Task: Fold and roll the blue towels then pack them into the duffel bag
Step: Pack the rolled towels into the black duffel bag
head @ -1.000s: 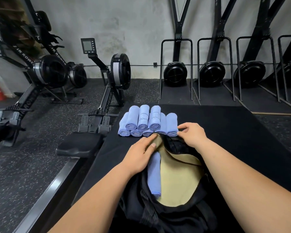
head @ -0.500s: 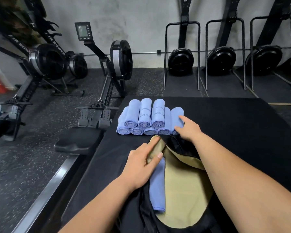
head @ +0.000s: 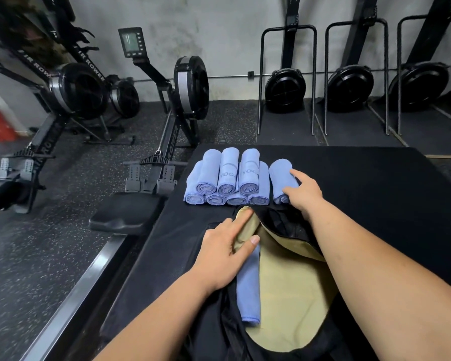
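Hands: left hand (head: 225,247) pinches duffel bag (head: 284,226) lip; right hand (head: 304,195) lies flat-fingered on lone rolled towel (head: 280,174).
Where: beside towel stack (head: 227,179), mat's (head: 380,204) far-left corner.
Handling: soft, light; grasp mid-roll, likely unrolls otherwise.

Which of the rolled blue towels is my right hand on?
The lone rolled towel just right of the stack, lying apart from the seven piled together; your right hand rests on it.
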